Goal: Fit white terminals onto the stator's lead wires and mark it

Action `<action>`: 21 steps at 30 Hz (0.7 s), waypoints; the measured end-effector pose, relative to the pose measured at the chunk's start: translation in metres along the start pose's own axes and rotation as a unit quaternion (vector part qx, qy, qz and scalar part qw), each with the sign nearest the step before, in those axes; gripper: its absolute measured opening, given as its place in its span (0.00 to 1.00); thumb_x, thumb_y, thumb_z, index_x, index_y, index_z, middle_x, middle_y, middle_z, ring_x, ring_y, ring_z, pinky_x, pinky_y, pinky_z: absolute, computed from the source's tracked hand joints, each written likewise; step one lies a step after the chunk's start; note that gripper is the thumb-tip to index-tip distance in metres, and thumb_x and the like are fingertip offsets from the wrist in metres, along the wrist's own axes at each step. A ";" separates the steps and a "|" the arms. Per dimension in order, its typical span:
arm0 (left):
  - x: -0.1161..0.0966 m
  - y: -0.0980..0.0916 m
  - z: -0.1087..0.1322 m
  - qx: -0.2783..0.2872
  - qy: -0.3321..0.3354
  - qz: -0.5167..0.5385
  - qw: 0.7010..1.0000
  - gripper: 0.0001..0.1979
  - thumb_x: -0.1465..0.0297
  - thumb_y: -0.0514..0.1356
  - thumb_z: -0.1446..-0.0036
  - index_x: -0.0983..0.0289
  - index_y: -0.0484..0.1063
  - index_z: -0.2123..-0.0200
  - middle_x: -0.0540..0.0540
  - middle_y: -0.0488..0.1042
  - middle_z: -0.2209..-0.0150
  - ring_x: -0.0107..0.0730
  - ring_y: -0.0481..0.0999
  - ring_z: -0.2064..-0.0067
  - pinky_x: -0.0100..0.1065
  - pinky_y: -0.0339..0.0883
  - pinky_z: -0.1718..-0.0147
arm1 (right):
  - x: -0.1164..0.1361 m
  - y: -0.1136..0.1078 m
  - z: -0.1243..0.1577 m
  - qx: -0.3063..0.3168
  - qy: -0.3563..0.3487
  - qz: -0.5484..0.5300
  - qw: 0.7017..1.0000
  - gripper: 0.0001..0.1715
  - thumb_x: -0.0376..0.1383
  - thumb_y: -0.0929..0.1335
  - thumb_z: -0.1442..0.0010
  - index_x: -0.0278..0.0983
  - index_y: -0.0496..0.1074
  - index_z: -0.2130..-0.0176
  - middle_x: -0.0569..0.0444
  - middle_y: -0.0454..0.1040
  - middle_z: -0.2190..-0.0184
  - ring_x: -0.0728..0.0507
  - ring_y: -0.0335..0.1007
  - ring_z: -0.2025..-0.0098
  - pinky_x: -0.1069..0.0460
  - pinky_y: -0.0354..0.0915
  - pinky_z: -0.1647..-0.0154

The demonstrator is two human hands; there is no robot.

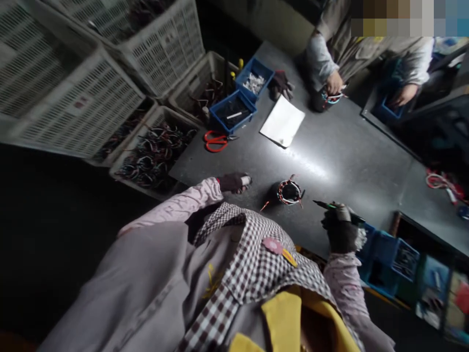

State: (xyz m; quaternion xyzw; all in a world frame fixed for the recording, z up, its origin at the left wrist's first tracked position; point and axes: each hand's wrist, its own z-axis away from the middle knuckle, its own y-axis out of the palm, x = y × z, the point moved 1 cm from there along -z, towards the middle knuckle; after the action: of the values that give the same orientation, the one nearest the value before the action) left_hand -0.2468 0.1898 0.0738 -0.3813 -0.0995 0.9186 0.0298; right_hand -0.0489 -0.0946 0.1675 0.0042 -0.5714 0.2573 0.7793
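My left hand [233, 182], in a dark glove with a pink sleeve, rests on the dark table [348, 156] with its fingers curled; a pale tip shows at its end and I cannot make out what it is. My right hand [340, 230], also gloved, grips a dark green pen [331, 206] that points left. Between the hands, a little nearer the right one, stands a small round dark part wound with red and white wires [289, 191]. Neither hand touches it.
Red scissors [216, 141], a white sheet [282, 121], dark gloves [280, 85] and two blue bins [233, 111] lie at the far left of the table. White crates [154, 151] of wire bundles stand beyond. A co-worker's hand [334, 83] handles a similar wired part. More blue bins [388, 254] sit right.
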 end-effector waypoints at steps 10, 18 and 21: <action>0.083 0.002 -0.071 -0.323 -0.093 -0.138 0.932 0.26 0.54 0.47 0.32 0.65 0.63 0.42 0.67 0.71 0.49 0.53 0.69 0.46 0.49 0.57 0.46 | -0.027 0.045 -0.046 0.074 -0.034 0.312 0.947 0.28 0.54 0.67 0.45 0.32 0.73 0.60 0.50 0.75 0.72 0.47 0.70 0.76 0.55 0.64 0.78; 0.092 0.007 -0.076 -0.335 -0.088 -0.195 0.918 0.28 0.50 0.43 0.34 0.60 0.66 0.43 0.66 0.74 0.53 0.53 0.72 0.52 0.46 0.60 0.54 | -0.030 0.070 -0.074 0.195 -0.065 0.617 0.760 0.24 0.47 0.61 0.34 0.33 0.75 0.54 0.46 0.77 0.67 0.45 0.72 0.69 0.53 0.61 0.69; 0.093 0.008 -0.077 -0.333 -0.087 -0.197 0.918 0.29 0.49 0.42 0.34 0.61 0.67 0.43 0.65 0.74 0.54 0.53 0.72 0.52 0.46 0.60 0.53 | -0.034 0.080 -0.076 0.200 -0.071 0.686 0.696 0.26 0.49 0.61 0.33 0.35 0.74 0.49 0.43 0.77 0.61 0.41 0.73 0.62 0.52 0.60 0.67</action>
State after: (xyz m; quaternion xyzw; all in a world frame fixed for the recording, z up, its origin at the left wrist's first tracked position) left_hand -0.2581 0.2068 -0.0454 -0.2603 -0.4746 0.8377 0.0727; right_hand -0.0208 -0.0160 0.0882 -0.2145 -0.4048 0.8275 0.3245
